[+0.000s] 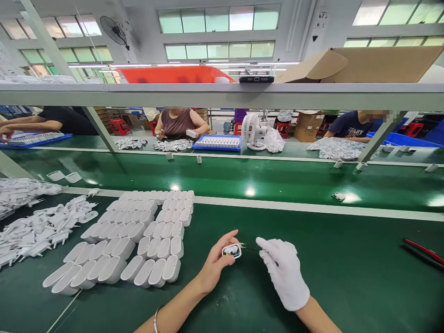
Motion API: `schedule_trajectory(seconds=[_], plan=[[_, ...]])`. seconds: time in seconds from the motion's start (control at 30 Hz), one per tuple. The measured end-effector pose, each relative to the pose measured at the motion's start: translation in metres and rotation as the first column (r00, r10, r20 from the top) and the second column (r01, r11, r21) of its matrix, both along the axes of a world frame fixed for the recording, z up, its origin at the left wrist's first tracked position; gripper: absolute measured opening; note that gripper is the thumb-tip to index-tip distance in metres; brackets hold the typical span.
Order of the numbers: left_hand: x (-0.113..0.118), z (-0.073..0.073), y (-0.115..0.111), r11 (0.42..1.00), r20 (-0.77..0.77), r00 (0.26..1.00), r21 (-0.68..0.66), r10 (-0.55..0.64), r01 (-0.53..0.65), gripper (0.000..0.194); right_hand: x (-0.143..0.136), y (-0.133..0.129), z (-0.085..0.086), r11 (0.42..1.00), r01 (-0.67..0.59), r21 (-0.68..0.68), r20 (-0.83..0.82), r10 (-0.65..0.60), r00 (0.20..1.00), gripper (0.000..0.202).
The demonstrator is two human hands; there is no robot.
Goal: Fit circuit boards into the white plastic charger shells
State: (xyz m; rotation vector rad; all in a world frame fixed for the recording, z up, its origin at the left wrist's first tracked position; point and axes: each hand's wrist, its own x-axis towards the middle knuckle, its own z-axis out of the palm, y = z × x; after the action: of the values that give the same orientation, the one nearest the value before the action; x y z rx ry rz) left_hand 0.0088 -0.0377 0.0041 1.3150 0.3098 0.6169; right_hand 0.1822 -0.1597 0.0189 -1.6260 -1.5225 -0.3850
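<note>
My left hand (215, 263), bare with a bracelet at the wrist, grips a small white oval plastic housing (237, 255). Its open end faces me and shows white and dark parts inside. To its right, my right hand (282, 273) wears a white glove, its fingers pinched together. A thin dark strand (250, 248) runs between the housing and the gloved fingertips; whether it is a wire or a slim tool I cannot tell. Left of my hands, several rows of white oval housings (149, 248) stand on the green table.
Loose white plastic parts (45, 226) lie heaped at the left. Red-and-black handles (423, 252) lie at the right edge. A green conveyor belt (222, 178) runs behind the table, with a small part (338, 197) on it. An overhead shelf (208, 98) crosses above. Co-workers sit opposite.
</note>
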Motion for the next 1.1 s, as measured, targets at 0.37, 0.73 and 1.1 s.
schedule_trajectory(seconds=[0.37, 0.73, 1.1], plan=[[0.006, 0.0, -0.004, 0.987, -0.023, 0.994, -0.122, -0.106, 0.102, 0.056, -0.01, -0.008, 0.02, 0.999, 0.023, -0.032, 0.129, -0.019, 0.991, 0.025], [0.007, -0.001, -0.005, 0.995, -0.103, 0.993, -0.093, -0.052, 0.042, 0.049, -0.009, -0.007, 0.01, 0.992, 0.114, -0.054, 0.144, -0.105, 0.984, 0.025], [0.001, -0.004, -0.001, 0.994, -0.163, 0.981, 0.01, -0.107, 0.11, 0.048, -0.007, -0.005, 0.019, 0.994, 0.08, -0.068, 0.253, -0.06, 0.965, 0.033]])
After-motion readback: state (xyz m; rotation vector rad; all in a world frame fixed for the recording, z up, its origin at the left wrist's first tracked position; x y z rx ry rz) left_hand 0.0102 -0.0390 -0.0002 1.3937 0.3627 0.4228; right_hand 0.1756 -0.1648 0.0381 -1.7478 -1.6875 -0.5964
